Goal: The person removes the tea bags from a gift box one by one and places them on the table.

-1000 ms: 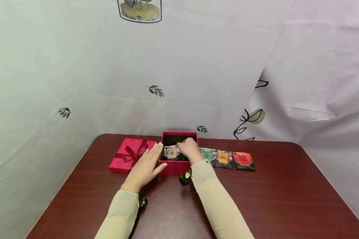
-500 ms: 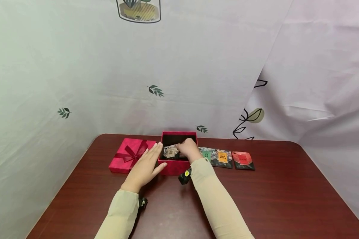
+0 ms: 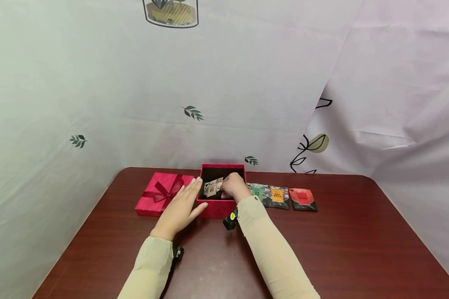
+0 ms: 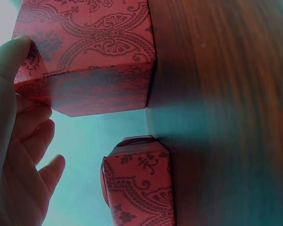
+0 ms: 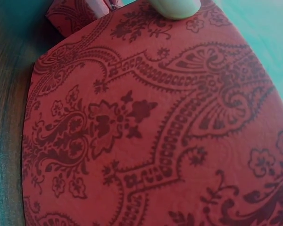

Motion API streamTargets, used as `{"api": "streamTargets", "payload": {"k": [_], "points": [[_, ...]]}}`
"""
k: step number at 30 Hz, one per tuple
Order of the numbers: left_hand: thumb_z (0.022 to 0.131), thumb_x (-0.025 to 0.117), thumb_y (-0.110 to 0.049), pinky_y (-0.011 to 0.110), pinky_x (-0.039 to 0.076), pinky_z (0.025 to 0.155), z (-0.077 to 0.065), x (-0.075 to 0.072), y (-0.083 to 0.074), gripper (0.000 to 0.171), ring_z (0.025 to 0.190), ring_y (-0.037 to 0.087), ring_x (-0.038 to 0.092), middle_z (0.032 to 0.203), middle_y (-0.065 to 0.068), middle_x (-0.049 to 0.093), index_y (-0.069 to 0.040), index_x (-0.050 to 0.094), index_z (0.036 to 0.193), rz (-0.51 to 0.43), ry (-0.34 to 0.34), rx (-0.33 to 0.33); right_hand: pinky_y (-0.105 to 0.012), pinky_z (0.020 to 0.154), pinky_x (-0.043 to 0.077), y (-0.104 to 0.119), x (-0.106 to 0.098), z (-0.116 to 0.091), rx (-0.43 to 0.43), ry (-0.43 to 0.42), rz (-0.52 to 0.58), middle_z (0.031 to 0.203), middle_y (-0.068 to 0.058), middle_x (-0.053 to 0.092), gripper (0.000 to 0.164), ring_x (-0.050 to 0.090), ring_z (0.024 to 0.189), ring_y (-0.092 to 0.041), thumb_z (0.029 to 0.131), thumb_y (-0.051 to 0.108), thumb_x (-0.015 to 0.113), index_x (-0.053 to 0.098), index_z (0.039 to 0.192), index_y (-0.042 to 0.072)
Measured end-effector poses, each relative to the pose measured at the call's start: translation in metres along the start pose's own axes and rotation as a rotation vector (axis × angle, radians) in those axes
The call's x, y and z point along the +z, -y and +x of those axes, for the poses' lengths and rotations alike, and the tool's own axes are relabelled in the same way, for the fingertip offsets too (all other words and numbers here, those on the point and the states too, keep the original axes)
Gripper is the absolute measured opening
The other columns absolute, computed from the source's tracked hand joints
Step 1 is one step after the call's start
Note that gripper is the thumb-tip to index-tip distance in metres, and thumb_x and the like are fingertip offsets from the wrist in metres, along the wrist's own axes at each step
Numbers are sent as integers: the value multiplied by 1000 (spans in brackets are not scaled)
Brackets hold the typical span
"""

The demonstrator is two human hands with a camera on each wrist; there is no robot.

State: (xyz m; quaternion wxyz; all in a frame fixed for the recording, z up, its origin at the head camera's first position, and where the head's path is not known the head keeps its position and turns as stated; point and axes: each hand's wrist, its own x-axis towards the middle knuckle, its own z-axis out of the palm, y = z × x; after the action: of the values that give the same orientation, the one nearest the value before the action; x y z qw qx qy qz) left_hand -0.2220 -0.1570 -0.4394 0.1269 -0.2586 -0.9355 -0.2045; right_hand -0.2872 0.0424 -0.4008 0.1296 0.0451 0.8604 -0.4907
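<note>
A red patterned gift box [image 3: 217,209], lidless and dark inside, stands at the back of the table. A small sachet [image 3: 212,188] with a beige label lies tilted inside it. My right hand [image 3: 235,186] reaches into the box and pinches the sachet at its right edge, fingertips partly hidden. My left hand [image 3: 178,211] lies with straight fingers along the box's left side. In the left wrist view its thumb [image 4: 19,52] touches the red box [image 4: 94,42]. The right wrist view is mostly filled by the box's front wall [image 5: 132,122].
The red box lid [image 3: 162,195] with a ribbon bow sits left of the box. Right of it lie a green-labelled sachet [image 3: 257,192], an orange-labelled sachet [image 3: 278,197] and a red sachet [image 3: 303,199]. A patterned cloth [image 3: 224,83] hangs behind the table [image 3: 340,249].
The sachet in the box has turned to a steeper slant and shifted slightly left. My right fingers have moved lower into the box. The left hand stays against the box.
</note>
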Motion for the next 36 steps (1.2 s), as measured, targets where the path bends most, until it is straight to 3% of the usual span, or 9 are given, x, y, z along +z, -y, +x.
{"api": "streamTargets", "payload": {"k": [3, 7, 15, 18, 27, 36], "points": [[99, 65, -39, 54, 23, 122, 0, -1, 1, 75, 152, 30, 27, 162, 16, 33, 0, 35, 156, -1, 2, -6, -28, 59, 56, 2, 0, -1, -20, -2, -11, 63, -10, 63, 24, 67, 54, -15, 94, -2, 58, 69, 73, -1], [99, 65, -39, 54, 23, 122, 0, -1, 1, 75, 152, 31, 27, 162, 16, 33, 0, 36, 156, -4, 3, -9, -26, 54, 53, 2, 1, 1, -44, -13, -18, 57, -10, 59, 32, 62, 48, -13, 93, -2, 58, 58, 62, 4], [98, 65, -39, 54, 23, 121, 0, -1, 2, 75, 152, 31, 26, 163, 15, 32, 0, 36, 156, -7, 8, -15, -39, 74, 60, 0, 4, 3, -121, -134, -108, 96, -14, 74, 13, 69, 60, -17, 94, 6, 66, 76, 98, 1], [98, 65, -40, 54, 23, 121, -1, 0, 3, 76, 152, 31, 26, 163, 15, 32, 0, 36, 156, -4, 12, -20, -41, 76, 59, 1, 5, 2, -140, -157, -135, 97, -13, 75, 17, 69, 62, -18, 94, 8, 67, 76, 106, 1], [98, 65, -39, 55, 24, 121, -2, -1, 3, 75, 151, 31, 27, 162, 15, 33, 1, 37, 155, -10, -2, -15, -42, 76, 59, 5, 7, -5, -263, -258, -167, 99, -13, 74, 18, 69, 87, -25, 93, 7, 66, 75, 107, 0], [99, 65, -39, 54, 24, 121, -1, 0, 1, 74, 151, 31, 28, 162, 15, 34, 0, 36, 156, -5, 5, -9, -35, 67, 56, 2, 3, -12, -377, -338, -223, 86, -8, 72, 19, 66, 74, -19, 91, 3, 64, 75, 107, 0]]}}
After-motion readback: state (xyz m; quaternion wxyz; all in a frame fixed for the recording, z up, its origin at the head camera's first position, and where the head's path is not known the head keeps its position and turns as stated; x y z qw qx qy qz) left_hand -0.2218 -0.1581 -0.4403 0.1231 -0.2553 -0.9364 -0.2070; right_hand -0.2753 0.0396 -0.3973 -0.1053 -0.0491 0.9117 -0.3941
